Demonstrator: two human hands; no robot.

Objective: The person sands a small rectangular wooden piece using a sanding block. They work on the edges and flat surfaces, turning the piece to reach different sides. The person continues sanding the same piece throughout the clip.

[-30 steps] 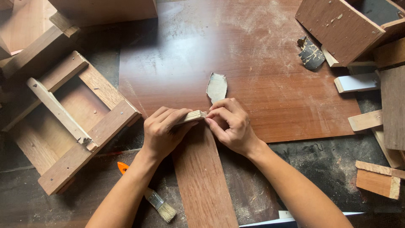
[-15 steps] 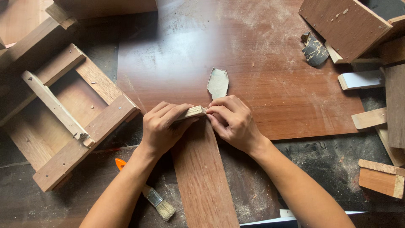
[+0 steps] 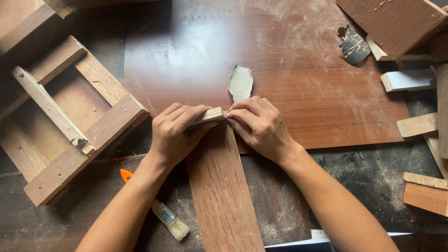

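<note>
Right, down on the dark, dusty workbench (image 3: 56, 228) the biggest thing in view is the broad reddish-brown veneered board (image 3: 289, 70), lying flat and filmed with pale sawdust across its upper part. To the left of it sits a rough wooden frame (image 3: 70, 121) of nailed battens, tilted on the diagonal, with one pale slat (image 3: 49, 109) lying across it. Up in the top right corner there's a brown wooden box (image 3: 396, 23), and beneath it a run of pale offcuts (image 3: 417, 125) down the right edge.

Now the centre: a long reddish veneered strip (image 3: 224, 191) runs from the bottom edge up to the hands, its far end overlapping the near edge of the big board. Across that far end lies a small pale wooden block (image 3: 210, 115), lying crosswise and slightly tilted, higher at its right end.

The left hand (image 3: 175, 133) is curled over the block, fingers wrapped across its top and closed on it. The right hand (image 3: 259, 126) meets it from the other side, fingertips bunched and pinched against the block's right end, palm low over the strip and board edge. Both hands have hold of that one block.

Just beyond the right hand's knuckles, a torn grey scrap of sandpaper (image 3: 241, 83) lies on the board. A darker curled scrap (image 3: 353, 45) sits near the box. Down by the left forearm, a small paintbrush (image 3: 163, 214) with an orange handle lies on the bench.
</note>
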